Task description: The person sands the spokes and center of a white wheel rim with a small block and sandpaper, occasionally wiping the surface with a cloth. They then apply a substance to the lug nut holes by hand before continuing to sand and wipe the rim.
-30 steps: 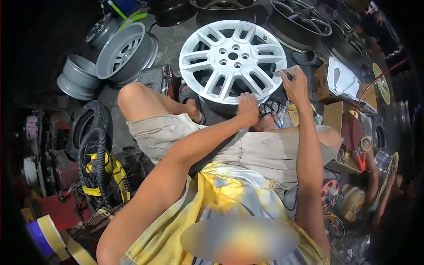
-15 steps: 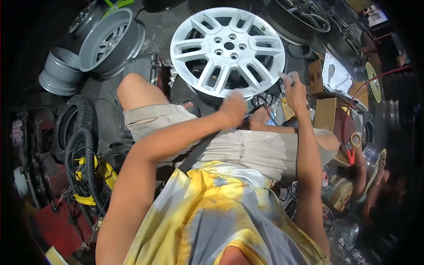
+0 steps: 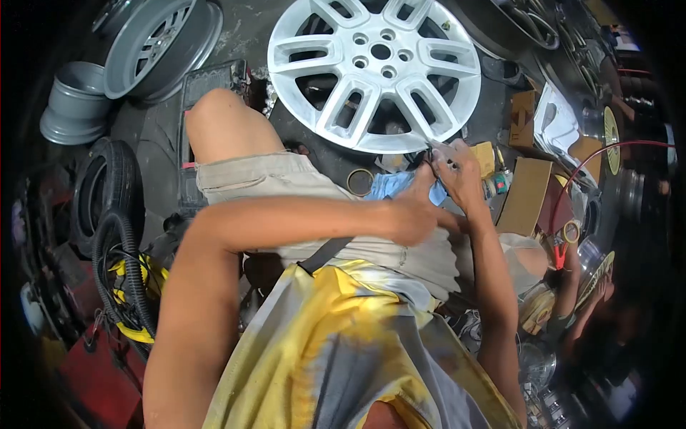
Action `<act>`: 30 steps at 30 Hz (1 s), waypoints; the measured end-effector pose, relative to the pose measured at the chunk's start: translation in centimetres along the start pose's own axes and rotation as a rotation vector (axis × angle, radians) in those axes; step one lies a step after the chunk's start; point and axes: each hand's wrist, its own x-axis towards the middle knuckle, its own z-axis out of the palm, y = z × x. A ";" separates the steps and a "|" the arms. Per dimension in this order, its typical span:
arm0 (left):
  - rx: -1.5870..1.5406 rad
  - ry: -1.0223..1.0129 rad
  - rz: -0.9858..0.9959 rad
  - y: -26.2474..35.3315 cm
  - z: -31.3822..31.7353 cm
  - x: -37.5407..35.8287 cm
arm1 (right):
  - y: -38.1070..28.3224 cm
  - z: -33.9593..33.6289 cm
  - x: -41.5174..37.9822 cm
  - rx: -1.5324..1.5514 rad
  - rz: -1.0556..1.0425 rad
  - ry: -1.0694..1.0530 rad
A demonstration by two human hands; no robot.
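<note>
Wheel (image 3: pixel 375 68) ahead, tape roll (image 3: pixel 360 182) betw it & lap, boxes (image 3: pixel 525 193) R.
</note>
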 end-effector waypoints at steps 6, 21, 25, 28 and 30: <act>0.407 -0.041 -0.513 -8.4 -19.6 -7.1 | -0.8 0.3 0.3 -0.030 0.012 -0.059; 0.416 0.414 -0.656 -17.4 -28.9 -11.2 | -9.0 8.3 -0.4 -0.037 -0.050 -0.482; 0.426 0.438 -0.663 -18.5 -30.2 -11.1 | -6.1 7.2 0.1 -0.109 -0.013 -0.503; 0.464 0.379 -0.725 -18.9 -31.4 -12.0 | -3.6 3.9 1.2 -0.305 0.048 -0.577; 0.337 0.516 -0.754 -18.5 -31.9 -13.3 | -3.2 4.6 1.1 -0.291 0.081 -0.534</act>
